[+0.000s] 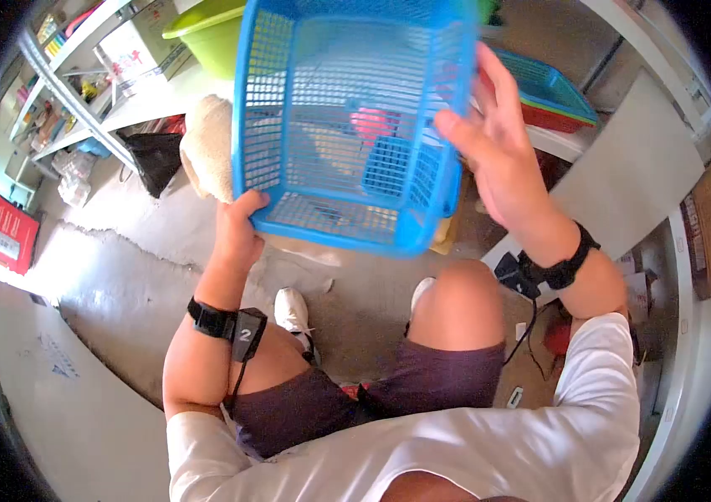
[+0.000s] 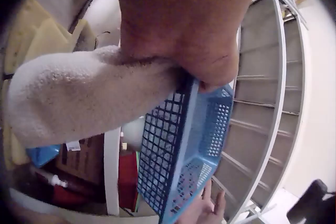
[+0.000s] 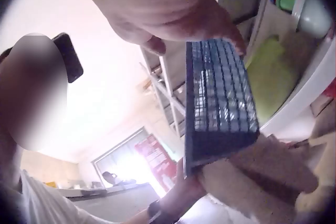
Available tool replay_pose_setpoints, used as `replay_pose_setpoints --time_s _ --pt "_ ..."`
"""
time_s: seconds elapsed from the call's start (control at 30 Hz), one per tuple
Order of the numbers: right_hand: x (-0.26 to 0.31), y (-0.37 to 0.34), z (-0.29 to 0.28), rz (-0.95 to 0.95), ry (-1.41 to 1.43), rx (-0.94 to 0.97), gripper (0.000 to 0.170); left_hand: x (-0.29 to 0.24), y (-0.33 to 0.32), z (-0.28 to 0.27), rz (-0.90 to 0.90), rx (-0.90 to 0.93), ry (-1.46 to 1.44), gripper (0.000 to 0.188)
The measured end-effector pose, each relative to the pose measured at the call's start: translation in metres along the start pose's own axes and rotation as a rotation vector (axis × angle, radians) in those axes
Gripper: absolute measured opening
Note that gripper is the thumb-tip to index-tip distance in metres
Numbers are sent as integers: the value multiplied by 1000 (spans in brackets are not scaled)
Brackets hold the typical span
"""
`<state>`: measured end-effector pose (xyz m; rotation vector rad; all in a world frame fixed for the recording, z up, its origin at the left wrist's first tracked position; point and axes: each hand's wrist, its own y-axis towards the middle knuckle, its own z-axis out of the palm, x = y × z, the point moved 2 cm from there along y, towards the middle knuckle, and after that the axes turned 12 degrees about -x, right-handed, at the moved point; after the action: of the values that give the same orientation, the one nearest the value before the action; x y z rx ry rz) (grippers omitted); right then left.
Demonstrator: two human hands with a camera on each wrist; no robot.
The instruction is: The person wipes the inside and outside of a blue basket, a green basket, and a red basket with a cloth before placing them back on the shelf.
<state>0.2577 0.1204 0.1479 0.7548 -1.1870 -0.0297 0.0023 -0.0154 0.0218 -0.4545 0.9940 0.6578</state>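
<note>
In the head view the person's left hand [image 1: 241, 230] is gripping the near left corner of a blue basket [image 1: 347, 242], thumb over the rim, mouth facing the person, while the right hand [image 1: 506, 155] is spreading wide at its right side. In the left wrist view a pale cloth [image 2: 79, 95] is sticking out from that left grip, beside the mesh wall. In the right wrist view the right thumb is standing well apart from the fingers, which are lying at the basket's edge, contact unclear.
</note>
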Motion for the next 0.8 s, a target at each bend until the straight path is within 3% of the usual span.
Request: replay_pose_setpoints --time_s 0.17,0.27,0.37,0.47,0.57,0.6,0.7,0.8 --pt "1 -15 36 -52 185 3 70 -12 -9 -3 29 107 -117 58" --pt "-15 -29 42 309 436 -77 69 -18 -13 -1 -14 105 -109 54" --pt "-65 -44 25 308 250 -207 69 -16 -9 -2 -30 76 50 56" --pt "-81 -44 5 512 246 -283 71 -7 -10 -2 55 133 345 59" --pt "-105 -36 -17 603 328 -299 69 10 -7 3 -112 121 289 60" --pt "-104 -36 -17 577 303 -338 66 8 -10 12 -195 142 250 62" --pt "-103 -30 -26 430 270 -423 64 20 -14 26 -208 274 312 62" --pt "-108 -27 -37 296 223 -480 61 30 -39 57 -28 631 667 53"
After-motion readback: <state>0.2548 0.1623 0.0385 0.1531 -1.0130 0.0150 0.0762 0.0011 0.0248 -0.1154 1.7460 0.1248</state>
